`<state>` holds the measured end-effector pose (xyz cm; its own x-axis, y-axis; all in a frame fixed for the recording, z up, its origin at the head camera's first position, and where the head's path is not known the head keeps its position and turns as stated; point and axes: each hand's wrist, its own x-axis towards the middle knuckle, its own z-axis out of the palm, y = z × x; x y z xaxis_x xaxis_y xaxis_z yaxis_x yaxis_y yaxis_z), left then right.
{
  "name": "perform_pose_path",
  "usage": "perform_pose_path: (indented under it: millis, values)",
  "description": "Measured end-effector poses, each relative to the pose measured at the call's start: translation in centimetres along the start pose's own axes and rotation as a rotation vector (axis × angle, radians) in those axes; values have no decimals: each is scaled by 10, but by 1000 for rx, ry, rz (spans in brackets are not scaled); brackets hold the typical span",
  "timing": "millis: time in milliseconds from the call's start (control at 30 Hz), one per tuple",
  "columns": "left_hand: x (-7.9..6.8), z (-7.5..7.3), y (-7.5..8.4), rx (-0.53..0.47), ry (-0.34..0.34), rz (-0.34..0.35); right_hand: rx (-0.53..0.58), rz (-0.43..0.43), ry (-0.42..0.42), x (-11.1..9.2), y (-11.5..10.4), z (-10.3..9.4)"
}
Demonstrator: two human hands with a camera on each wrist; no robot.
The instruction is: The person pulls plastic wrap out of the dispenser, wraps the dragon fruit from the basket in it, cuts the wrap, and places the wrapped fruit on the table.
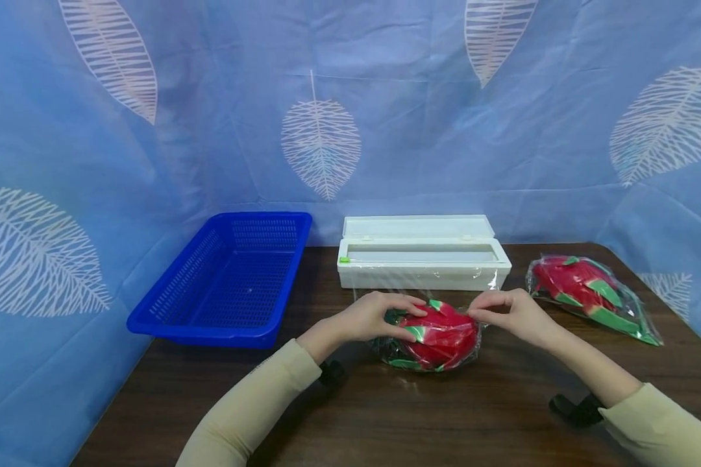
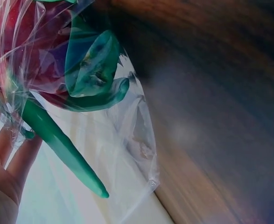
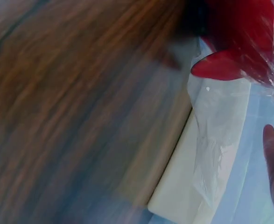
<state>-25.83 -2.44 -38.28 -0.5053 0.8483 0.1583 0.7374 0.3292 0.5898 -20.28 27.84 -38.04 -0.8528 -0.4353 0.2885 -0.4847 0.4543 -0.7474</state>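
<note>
A red and green toy dragon fruit [image 1: 444, 340] lies on the table in front of the white box, with clear plastic wrap [image 2: 139, 135] around it. My left hand [image 1: 368, 316] holds its left side, thumb and fingers spread over the wrapped surface. At the right end, my right hand [image 1: 516, 316] pinches the wrap between thumb and fingertips. Long green leaf tips [image 2: 66, 149] show through the film in the left wrist view. Loose film also hangs from the fruit's red end [image 3: 221, 65] in the right wrist view.
Behind the fruit stands a white wrap dispenser box [image 1: 423, 279], its lid [image 1: 417, 227] raised and a green slider [image 1: 344, 259] at its left. Another wrapped dragon fruit [image 1: 584, 288] lies at the right. A blue plastic basket [image 1: 222, 334] sits at the left, near the leaf-patterned curtain [image 1: 385, 162].
</note>
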Motion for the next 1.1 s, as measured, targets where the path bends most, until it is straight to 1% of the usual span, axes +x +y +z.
perform_pose_path:
  millis: [100, 200, 333, 500, 567, 700, 800, 867, 967, 1033, 1100]
  values:
    - [1, -1, -4, -29, 0, -14, -38, -44, -15, -2, 0, 2]
    - [3, -2, -8, -53, 9, -44, -88, -45, -28, -3, -1, 4]
    - [9, -4, -15, -69, 14, -85, -146, 14, -29, -1, -1, 5]
    - [16, -7, -22, -116, -6, -147, -247, 62, -42, 6, 3, 6]
    - [19, -7, -25, -138, -14, -177, -268, 81, -43, 8, 5, 6]
    - [21, -8, -29, -139, -31, -218, -259, 117, -63, 12, 9, 6]
    - [22, -9, -31, -139, -39, -225, -241, 124, -76, 15, 10, 6]
    - [23, -10, -33, -148, -39, -221, -261, 104, -63, 17, 10, 5]
    - [28, -12, -36, -162, -35, -208, -279, 39, -26, 20, 8, 5]
    - [30, -13, -37, -158, -18, -218, -291, -20, -17, 22, 6, 7]
    - [33, -14, -38, -157, 13, -228, -289, -60, -32, 23, 4, 11]
